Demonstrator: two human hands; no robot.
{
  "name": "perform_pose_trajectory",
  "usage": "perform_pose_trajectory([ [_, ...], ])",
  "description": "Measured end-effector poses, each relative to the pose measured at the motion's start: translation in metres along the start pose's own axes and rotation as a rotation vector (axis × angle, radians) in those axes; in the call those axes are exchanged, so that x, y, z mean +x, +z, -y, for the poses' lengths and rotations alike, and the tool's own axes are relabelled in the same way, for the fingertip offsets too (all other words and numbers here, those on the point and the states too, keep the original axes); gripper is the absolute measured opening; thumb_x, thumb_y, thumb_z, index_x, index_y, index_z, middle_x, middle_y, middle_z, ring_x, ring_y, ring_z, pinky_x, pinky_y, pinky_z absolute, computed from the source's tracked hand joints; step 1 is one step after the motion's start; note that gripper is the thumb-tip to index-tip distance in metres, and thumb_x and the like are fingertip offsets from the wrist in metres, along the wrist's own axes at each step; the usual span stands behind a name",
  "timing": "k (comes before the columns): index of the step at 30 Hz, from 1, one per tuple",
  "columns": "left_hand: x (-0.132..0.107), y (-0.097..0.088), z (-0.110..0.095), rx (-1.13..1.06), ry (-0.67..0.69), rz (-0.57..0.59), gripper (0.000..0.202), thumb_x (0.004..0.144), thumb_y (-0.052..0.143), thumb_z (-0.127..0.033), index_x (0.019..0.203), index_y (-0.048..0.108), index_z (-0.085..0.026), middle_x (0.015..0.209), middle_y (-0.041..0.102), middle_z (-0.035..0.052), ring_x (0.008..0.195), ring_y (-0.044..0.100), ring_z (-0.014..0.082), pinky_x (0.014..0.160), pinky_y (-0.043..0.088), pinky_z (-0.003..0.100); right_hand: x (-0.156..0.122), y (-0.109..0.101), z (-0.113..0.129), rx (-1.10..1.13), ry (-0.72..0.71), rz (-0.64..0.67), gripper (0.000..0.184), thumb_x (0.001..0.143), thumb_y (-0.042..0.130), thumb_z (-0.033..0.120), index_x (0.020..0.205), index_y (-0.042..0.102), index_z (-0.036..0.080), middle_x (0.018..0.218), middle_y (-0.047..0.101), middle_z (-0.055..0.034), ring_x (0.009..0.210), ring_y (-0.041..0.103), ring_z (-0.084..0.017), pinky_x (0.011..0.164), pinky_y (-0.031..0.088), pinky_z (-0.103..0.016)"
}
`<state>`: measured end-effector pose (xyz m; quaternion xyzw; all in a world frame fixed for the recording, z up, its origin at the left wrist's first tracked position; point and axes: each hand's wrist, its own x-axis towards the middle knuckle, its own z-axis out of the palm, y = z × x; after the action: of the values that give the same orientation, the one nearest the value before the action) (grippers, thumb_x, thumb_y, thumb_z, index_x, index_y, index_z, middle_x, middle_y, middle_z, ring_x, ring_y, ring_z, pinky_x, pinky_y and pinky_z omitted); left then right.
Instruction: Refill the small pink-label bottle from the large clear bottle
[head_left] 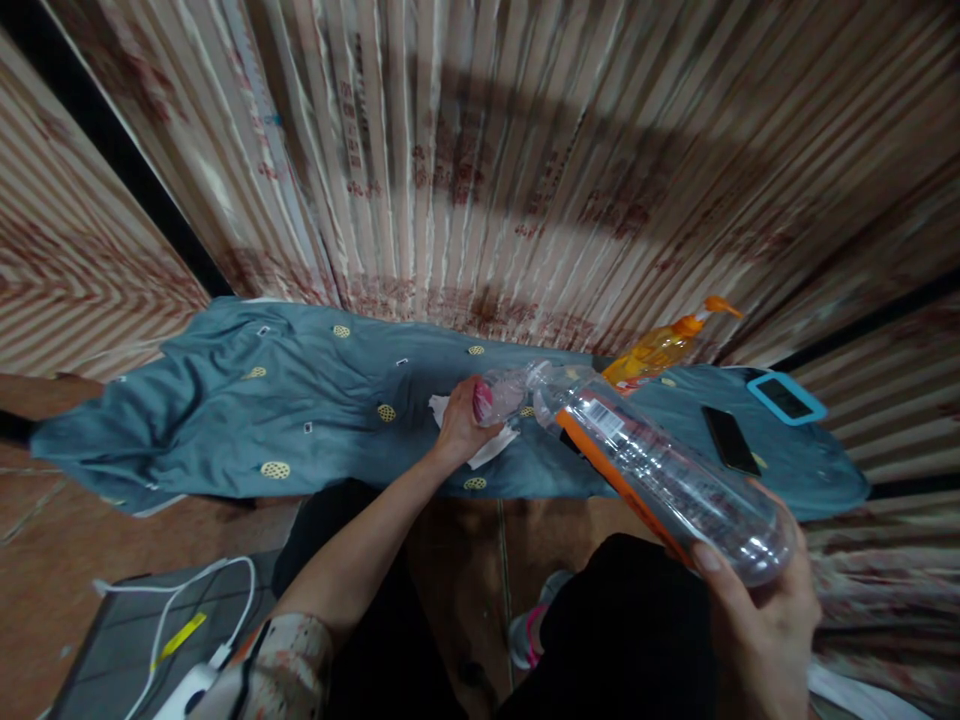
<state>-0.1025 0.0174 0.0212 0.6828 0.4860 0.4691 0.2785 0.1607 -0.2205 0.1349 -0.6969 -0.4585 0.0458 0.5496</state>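
Observation:
My right hand point(780, 610) grips a large clear plastic bottle point(675, 480) near its base, thumb on the side. The bottle has an orange label and a barcode, and it tilts with its neck down to the left. In my left hand point(461, 420) is a small clear plastic bottle point(510, 393) with a pink part beside my fingers. The two necks meet or overlap in view; I cannot tell whether they touch. White tissue point(491, 450) lies beneath my left hand. Any liquid inside is hard to make out.
A blue-grey cloth point(330, 390) covers the low table. An orange pump bottle point(652, 355) stands behind the large bottle. To the right lie a black phone point(729, 440) and a blue-framed device point(816, 410). At lower left, a white cable point(169, 600) runs over a grey surface.

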Motion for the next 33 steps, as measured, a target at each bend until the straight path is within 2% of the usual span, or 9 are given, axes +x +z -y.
perform_pose_trajectory([
  [5,-0.001,0.001,0.001,0.007,0.014,-0.01,0.088,0.066,0.1,-0.018,0.144,0.06,-0.022,0.14,0.073,0.0132,0.133,0.073,0.0372,0.12,0.06,0.056,0.001,-0.003,-0.005,-0.034,-0.019,0.008,0.1,0.08,0.09,0.068,0.164,0.06,0.021,0.156,0.063,-0.0173,0.139,0.06,-0.045,0.127,0.036,-0.071],
  [10,0.0,0.0,-0.001,0.029,0.007,-0.003,0.088,0.066,0.101,-0.018,0.144,0.06,-0.021,0.141,0.072,0.0139,0.133,0.073,0.0376,0.12,0.06,0.057,0.0,-0.002,0.002,0.007,-0.031,0.01,0.1,0.082,0.091,0.063,0.166,0.058,0.021,0.158,0.061,-0.0174,0.143,0.058,-0.045,0.129,0.034,-0.071],
  [14,0.0,0.0,0.0,0.005,0.012,-0.002,0.088,0.066,0.102,-0.021,0.144,0.06,-0.023,0.14,0.073,0.0129,0.134,0.072,0.0375,0.121,0.059,0.057,0.001,-0.001,0.009,-0.025,-0.042,0.007,0.1,0.083,0.089,0.066,0.166,0.058,0.02,0.157,0.061,-0.0178,0.143,0.058,-0.046,0.129,0.034,-0.07],
  [18,0.0,0.0,0.0,0.01,-0.001,0.006,0.088,0.067,0.101,-0.023,0.145,0.06,-0.022,0.143,0.072,0.0139,0.136,0.071,0.0383,0.122,0.059,0.057,0.001,0.001,0.012,-0.008,-0.015,-0.01,0.104,0.079,0.092,0.067,0.165,0.059,0.019,0.156,0.062,-0.0182,0.139,0.059,-0.045,0.127,0.035,-0.071],
  [24,0.001,0.001,-0.001,0.015,0.005,0.0,0.089,0.066,0.1,-0.02,0.145,0.059,-0.021,0.144,0.073,0.0154,0.137,0.072,0.0387,0.123,0.058,0.058,-0.002,0.001,0.016,-0.001,0.011,-0.007,0.108,0.079,0.092,0.068,0.168,0.055,0.019,0.162,0.059,-0.0187,0.147,0.055,-0.048,0.129,0.033,-0.071],
  [33,0.001,-0.001,-0.003,-0.001,-0.007,-0.011,0.087,0.064,0.101,-0.019,0.142,0.062,-0.022,0.14,0.074,0.0136,0.134,0.073,0.0376,0.121,0.059,0.057,-0.002,0.001,0.018,-0.019,0.013,-0.002,0.109,0.079,0.09,0.071,0.168,0.055,0.019,0.16,0.06,-0.0197,0.143,0.057,-0.047,0.127,0.036,-0.07],
])
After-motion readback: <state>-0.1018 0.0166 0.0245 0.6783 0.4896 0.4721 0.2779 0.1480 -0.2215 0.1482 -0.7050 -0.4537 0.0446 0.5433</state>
